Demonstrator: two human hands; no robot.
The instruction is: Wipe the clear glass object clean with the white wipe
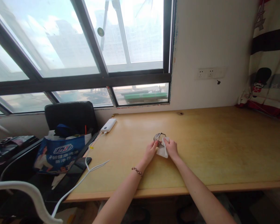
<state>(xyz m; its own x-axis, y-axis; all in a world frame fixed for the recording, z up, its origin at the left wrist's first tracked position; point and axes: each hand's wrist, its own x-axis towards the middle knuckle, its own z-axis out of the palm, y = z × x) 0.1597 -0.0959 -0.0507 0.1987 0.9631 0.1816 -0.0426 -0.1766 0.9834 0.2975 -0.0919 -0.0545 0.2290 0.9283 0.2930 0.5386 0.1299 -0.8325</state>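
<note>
Both hands meet over the middle of the wooden desk (210,140). My left hand (150,150), below a braided bracelet (137,171), is closed on the near left edge of a small round openwork piece with dark bars (159,135). Its exact kind is too small to make out. In my right hand (172,147) a white cloth or tissue (162,152) is pinched against the right side of the round piece. Part of the cloth hangs down between the two hands. Fingers hide some of the round piece.
At the desk's left edge lie a white power bank (108,125), a white cable (93,169) and a black phone or tablet (80,169). Beyond them a blue bag (60,155) rests on a black chair (71,113). A window and wall sockets (210,73) are behind.
</note>
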